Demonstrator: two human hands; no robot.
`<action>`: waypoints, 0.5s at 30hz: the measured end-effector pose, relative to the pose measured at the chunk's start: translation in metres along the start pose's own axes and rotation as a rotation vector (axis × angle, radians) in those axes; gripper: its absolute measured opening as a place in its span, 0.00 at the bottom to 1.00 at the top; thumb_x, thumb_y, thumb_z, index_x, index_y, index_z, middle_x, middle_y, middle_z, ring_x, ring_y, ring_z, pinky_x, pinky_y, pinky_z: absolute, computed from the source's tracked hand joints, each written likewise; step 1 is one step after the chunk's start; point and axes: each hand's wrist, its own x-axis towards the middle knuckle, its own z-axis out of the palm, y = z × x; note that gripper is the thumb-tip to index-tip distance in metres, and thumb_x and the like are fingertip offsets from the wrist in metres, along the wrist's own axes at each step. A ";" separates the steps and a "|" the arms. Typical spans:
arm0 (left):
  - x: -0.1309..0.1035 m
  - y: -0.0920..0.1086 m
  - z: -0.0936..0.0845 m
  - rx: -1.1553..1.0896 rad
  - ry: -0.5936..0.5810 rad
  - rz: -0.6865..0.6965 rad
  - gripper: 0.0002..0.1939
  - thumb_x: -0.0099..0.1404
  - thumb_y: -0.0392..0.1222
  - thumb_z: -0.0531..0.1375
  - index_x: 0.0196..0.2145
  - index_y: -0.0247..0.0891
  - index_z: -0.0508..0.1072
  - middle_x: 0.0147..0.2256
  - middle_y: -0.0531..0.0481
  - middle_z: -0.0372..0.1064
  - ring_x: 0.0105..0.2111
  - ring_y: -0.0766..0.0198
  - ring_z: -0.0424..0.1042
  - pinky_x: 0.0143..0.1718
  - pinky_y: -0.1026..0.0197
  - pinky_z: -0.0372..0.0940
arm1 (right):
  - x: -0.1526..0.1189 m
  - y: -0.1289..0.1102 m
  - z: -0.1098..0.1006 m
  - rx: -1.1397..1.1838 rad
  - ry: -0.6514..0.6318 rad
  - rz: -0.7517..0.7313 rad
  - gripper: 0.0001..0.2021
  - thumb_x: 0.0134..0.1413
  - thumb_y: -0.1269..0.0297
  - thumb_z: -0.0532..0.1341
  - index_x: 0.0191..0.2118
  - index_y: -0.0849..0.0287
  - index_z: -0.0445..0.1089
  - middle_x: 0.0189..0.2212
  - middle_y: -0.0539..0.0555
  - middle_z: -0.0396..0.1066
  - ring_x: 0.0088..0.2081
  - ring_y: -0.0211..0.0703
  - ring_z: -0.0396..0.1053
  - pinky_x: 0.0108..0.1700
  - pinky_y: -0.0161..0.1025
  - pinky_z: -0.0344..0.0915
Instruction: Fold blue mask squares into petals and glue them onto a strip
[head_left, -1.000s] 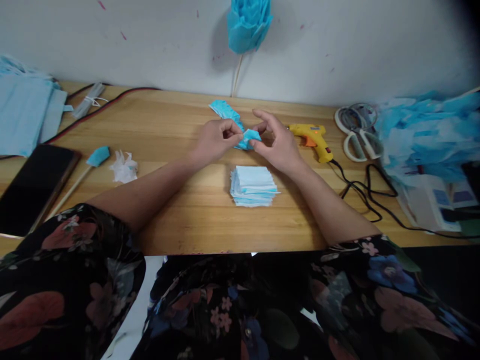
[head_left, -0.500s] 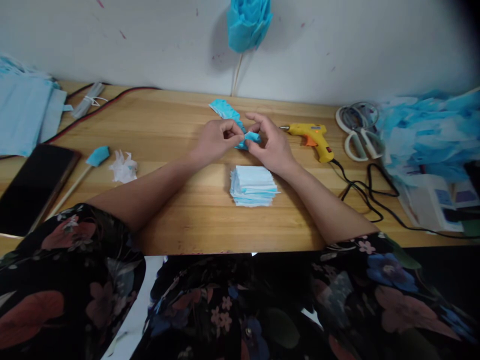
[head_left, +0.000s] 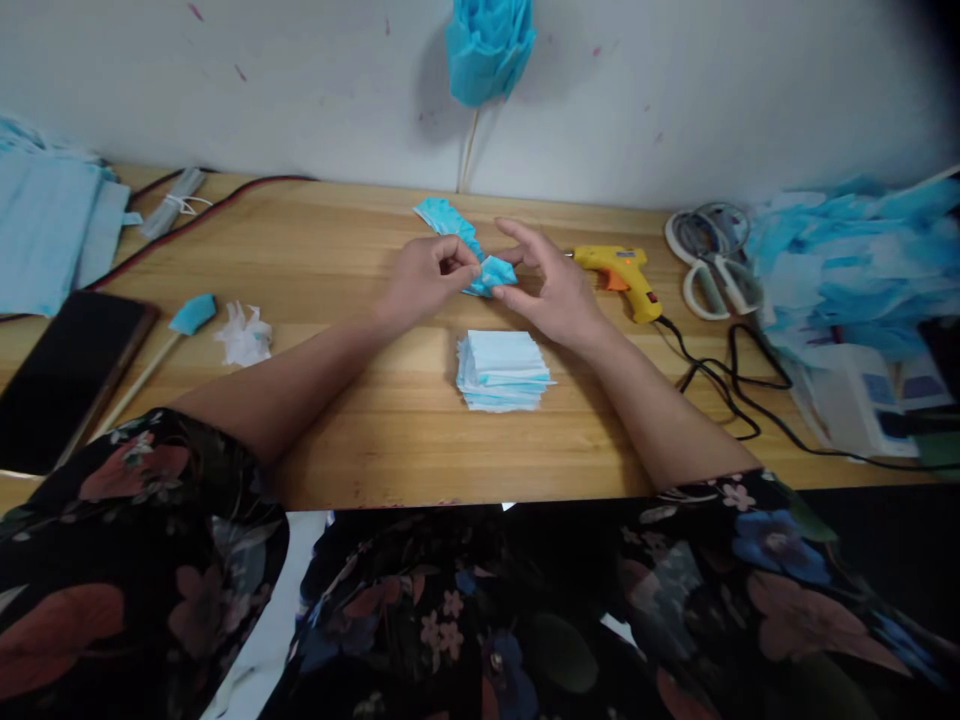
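Near the middle of the desk, my left hand (head_left: 431, 280) is closed, its thumb and forefinger pinching the left edge of a small folded piece of blue mask fabric (head_left: 496, 272). My right hand (head_left: 559, 290) is on the other side of that piece, fingers spread; its thumb tip lies at the fabric's lower edge and the forefinger is raised. Behind the hands lies a row of pleated blue fabric pieces (head_left: 450, 222), partly hidden. Closer to me rests a stack of cut pale-blue fabric squares (head_left: 504, 370).
A yellow hot glue gun (head_left: 619, 275) lies right of my right hand, its cord (head_left: 720, 375) trailing rightward. Beyond are scissors (head_left: 724, 285) and heaped blue fabric (head_left: 855, 260). At left are a phone (head_left: 67, 380), a blue-tipped stick (head_left: 150, 365) and masks (head_left: 45, 220). A blue fabric flower (head_left: 491, 50) leans against the wall.
My right hand's fingers have spread away from the folded fabric, and more of the piece shows. My left hand keeps its pinch. The whole view has shifted slightly.
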 end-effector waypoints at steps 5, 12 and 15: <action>0.000 -0.001 -0.001 0.065 -0.009 0.016 0.05 0.63 0.39 0.62 0.29 0.38 0.72 0.26 0.55 0.70 0.30 0.67 0.67 0.33 0.62 0.60 | 0.000 0.003 -0.004 -0.001 0.037 0.043 0.36 0.58 0.50 0.68 0.70 0.42 0.61 0.56 0.54 0.78 0.57 0.59 0.75 0.64 0.65 0.66; 0.000 0.000 -0.001 0.057 -0.006 -0.013 0.06 0.63 0.41 0.62 0.29 0.39 0.72 0.26 0.54 0.70 0.30 0.66 0.67 0.33 0.62 0.60 | -0.002 0.006 -0.008 0.003 0.050 0.053 0.34 0.57 0.48 0.68 0.68 0.44 0.63 0.50 0.54 0.80 0.52 0.56 0.77 0.61 0.63 0.69; -0.001 0.001 -0.001 0.028 -0.007 -0.018 0.06 0.62 0.41 0.63 0.28 0.39 0.72 0.26 0.53 0.71 0.29 0.66 0.66 0.32 0.62 0.59 | -0.002 0.003 -0.004 -0.011 0.061 0.053 0.31 0.58 0.48 0.67 0.66 0.44 0.65 0.49 0.54 0.80 0.50 0.57 0.77 0.59 0.64 0.70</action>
